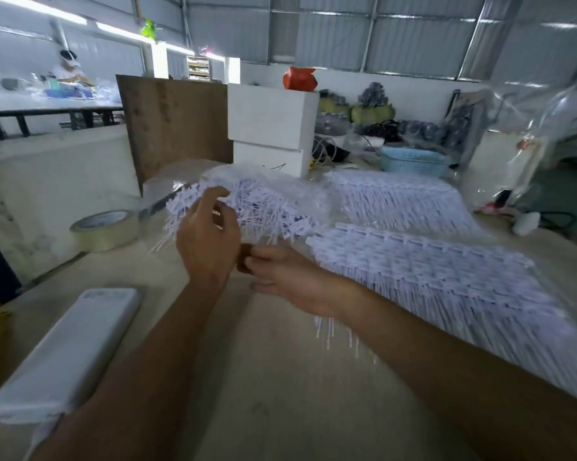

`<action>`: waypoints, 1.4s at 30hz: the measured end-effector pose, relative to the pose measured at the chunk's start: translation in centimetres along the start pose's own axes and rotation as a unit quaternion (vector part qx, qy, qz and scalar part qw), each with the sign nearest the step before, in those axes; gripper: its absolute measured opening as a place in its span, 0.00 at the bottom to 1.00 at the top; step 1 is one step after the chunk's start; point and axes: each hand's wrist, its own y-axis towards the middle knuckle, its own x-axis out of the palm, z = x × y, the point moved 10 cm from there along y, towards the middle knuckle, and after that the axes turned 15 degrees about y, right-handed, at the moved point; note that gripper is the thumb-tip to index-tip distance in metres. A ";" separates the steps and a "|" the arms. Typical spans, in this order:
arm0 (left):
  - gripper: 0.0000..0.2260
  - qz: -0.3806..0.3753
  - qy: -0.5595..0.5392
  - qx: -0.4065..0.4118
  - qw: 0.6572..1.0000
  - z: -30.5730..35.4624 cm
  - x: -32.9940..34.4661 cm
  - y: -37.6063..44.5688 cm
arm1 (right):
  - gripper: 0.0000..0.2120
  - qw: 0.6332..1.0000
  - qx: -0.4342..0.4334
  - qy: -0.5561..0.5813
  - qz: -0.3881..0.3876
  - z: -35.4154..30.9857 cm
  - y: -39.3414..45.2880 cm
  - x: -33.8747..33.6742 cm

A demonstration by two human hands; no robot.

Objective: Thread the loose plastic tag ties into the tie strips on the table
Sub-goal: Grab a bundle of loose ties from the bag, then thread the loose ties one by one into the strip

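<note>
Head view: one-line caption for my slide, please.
Both hands, left hand and right hand, meet before a heap of loose ties, with finished tie strips alongside.

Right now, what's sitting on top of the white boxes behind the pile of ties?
A crumpled red-orange bag sits on the upper of the stacked white boxes. Its contents cannot be seen, nor whatever lies behind the boxes.

There is one camera, worn on the person's head; it looks forward and down over the table (280, 377). It is close to the two arms; the far wall (397, 84) of the big room shows too.
</note>
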 end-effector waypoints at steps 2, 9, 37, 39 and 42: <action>0.10 -0.044 -0.008 0.058 0.997 2.4 0.6 -0.6 | 0.17 1.000 -0.009 -0.018 -0.011 0.5 -3.5 -1.9; 0.09 -0.266 0.024 0.324 0.907 15.2 6.9 -8.8 | 0.10 0.963 -0.123 -0.142 0.193 -2.5 -16.0 -17.5; 0.12 -0.285 0.125 0.194 0.930 15.5 18.1 -8.4 | 0.12 0.733 -0.086 -0.472 0.482 -4.2 -21.0 -35.0; 0.18 -0.316 0.093 0.222 0.918 18.1 19.4 -9.3 | 0.13 0.756 -0.093 -0.474 0.442 -5.0 -17.9 -34.1; 0.25 -0.379 0.156 0.266 0.873 20.5 22.5 -10.4 | 0.16 0.776 -0.078 -0.493 0.384 -5.3 -13.7 -33.6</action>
